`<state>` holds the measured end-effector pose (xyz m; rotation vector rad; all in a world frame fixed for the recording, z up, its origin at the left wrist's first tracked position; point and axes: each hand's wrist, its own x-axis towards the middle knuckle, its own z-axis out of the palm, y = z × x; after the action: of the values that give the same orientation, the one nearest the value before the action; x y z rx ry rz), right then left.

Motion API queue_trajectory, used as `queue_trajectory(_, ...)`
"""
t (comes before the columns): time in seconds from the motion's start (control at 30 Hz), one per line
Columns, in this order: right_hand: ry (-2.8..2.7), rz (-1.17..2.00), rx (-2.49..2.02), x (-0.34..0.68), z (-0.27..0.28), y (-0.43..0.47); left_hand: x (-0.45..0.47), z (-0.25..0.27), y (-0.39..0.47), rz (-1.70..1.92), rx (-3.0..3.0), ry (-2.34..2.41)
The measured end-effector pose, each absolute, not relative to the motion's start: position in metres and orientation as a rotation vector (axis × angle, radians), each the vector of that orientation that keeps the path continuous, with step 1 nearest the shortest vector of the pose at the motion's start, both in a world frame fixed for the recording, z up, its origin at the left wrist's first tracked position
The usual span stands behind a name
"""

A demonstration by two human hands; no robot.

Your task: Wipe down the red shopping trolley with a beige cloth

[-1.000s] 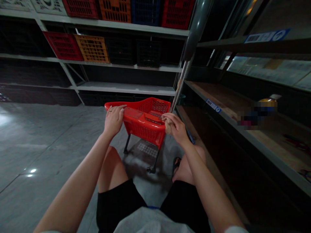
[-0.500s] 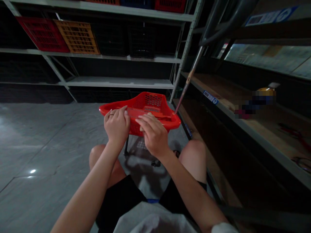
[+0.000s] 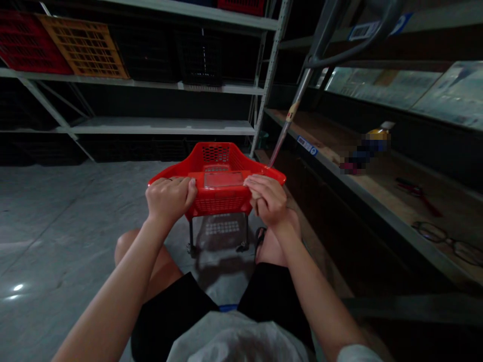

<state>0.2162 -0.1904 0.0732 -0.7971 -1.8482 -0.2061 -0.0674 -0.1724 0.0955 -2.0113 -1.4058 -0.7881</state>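
Note:
In front of my knees stands a small red shopping cart point(image 3: 221, 203) with a perforated plastic basket and thin dark legs on casters. My left hand point(image 3: 169, 198) is closed over the left part of its near rim, the thumb lying along the top. At the right part of the same rim, my right hand point(image 3: 267, 198) has its fingers bent over the edge; its palm side is hidden. Between the two hands, a clear rectangular panel point(image 3: 223, 179) shows on the cart's handle section.
A metal pole point(image 3: 290, 115) slants up just right of the cart. On the right-hand shelf point(image 3: 339, 171) lie a partly blurred bottle point(image 3: 381, 131), red-handled pliers point(image 3: 418, 193) and eyeglasses point(image 3: 449, 239). Behind, a white rack point(image 3: 166, 125) carries plastic crates, including a yellow one point(image 3: 86, 46).
My hands have moved apart along the rim, the left one leftward and the right one rightward. The cart now faces me more squarely, and the view has shifted right.

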Motion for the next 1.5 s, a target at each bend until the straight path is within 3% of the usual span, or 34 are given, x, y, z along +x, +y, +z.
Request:
queue_trajectory(0.1, -1.727, -0.021, -0.882, 0.255, 0.076, -0.173, -0.067, 0.094, -0.171, -0.833, -2.006, -1.391)
queue_trajectory(0.27, -1.645, 0.641, -0.994, 0.287, 0.111, -0.138, -0.068, 0.094, -0.170, -0.837, -1.970, -1.338)
queue_trajectory(0.37, -1.657, 0.855, -1.038, 0.294, 0.123, -0.123, -0.067, 0.095, -0.170, -0.842, -1.965, -1.365)
queue_trajectory(0.43, -1.659, 0.804, -1.076, 0.290, 0.121, -0.122, -0.065, 0.095, -0.170, -0.869, -1.957, -1.411)
queue_trajectory(0.63, -1.617, 0.034, -1.172, 0.217, 0.094, -0.172, -0.057, 0.092, -0.171, -0.882, -1.919, -1.482)
queue_trajectory(0.73, -1.766, -0.126, -1.110, 0.168, 0.095, -0.192, -0.053, 0.091, -0.173, -0.856, -1.889, -1.460)
queue_trajectory(1.07, -2.292, 0.152, -1.180, 0.098, 0.146, -0.169, -0.055, 0.094, -0.177, -0.874, -1.899, -1.375)
queue_trajectory(1.5, -2.119, 0.181, -1.313, 0.214, 0.134, -0.176, -0.058, 0.092, -0.177, -0.859, -1.956, -1.319)
